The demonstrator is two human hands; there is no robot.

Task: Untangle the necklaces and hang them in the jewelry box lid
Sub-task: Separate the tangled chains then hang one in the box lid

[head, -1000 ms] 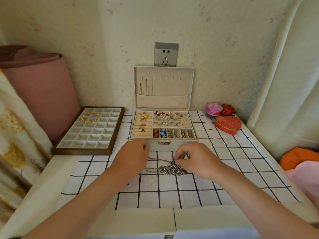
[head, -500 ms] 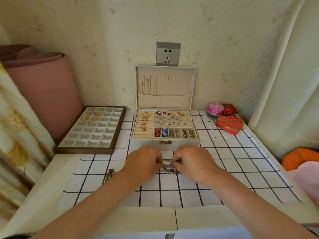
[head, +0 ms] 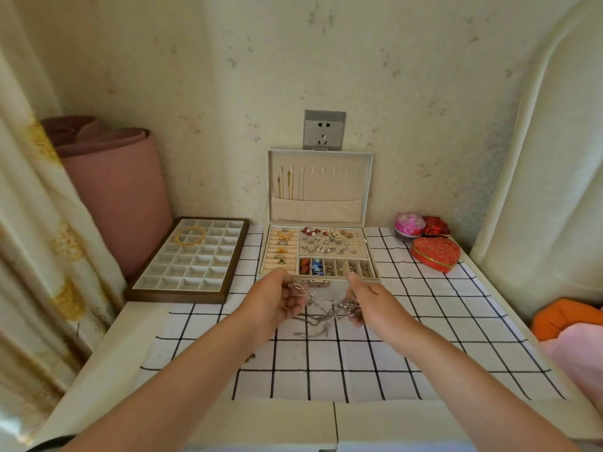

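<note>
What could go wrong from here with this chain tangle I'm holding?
Pulling apart may tighten the knot: the silver tangle is stretched between the left hand and right hand. Its loops hang near the jewelry box latch and could snag there.

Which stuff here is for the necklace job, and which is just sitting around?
For the job: tangled silver chain necklaces, held by left hand and right hand; open cream jewelry box lid.
Just lying about: brown compartment tray, red heart-shaped tin, pink round tin.
</note>
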